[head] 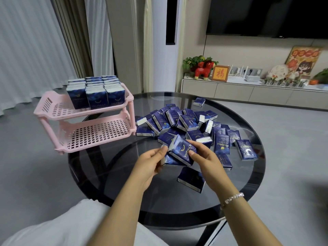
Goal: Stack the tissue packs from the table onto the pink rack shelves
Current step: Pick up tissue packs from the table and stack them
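A pink two-tier rack (pixel 53 110) stands at the left edge of the round dark glass table (pixel 124 189). Its top shelf holds several upright dark-blue tissue packs (pixel 96 96) at the right end; its lower shelf (pixel 99 134) is bare. A loose heap of blue tissue packs (pixel 186 121) lies in the table's middle. Above the near side of the heap, my left hand (pixel 150 166) and my right hand (pixel 204 157) hold a small bundle of tissue packs (pixel 181 151) between them, the top pack tilted.
One pack (pixel 190 179) lies flat just below my right hand, another (pixel 199 101) sits alone at the far side. Beyond the table stand a low cabinet (pixel 248 93) with ornaments, a wall screen and curtains. My white-clothed knee (pixel 62 228) is at bottom left.
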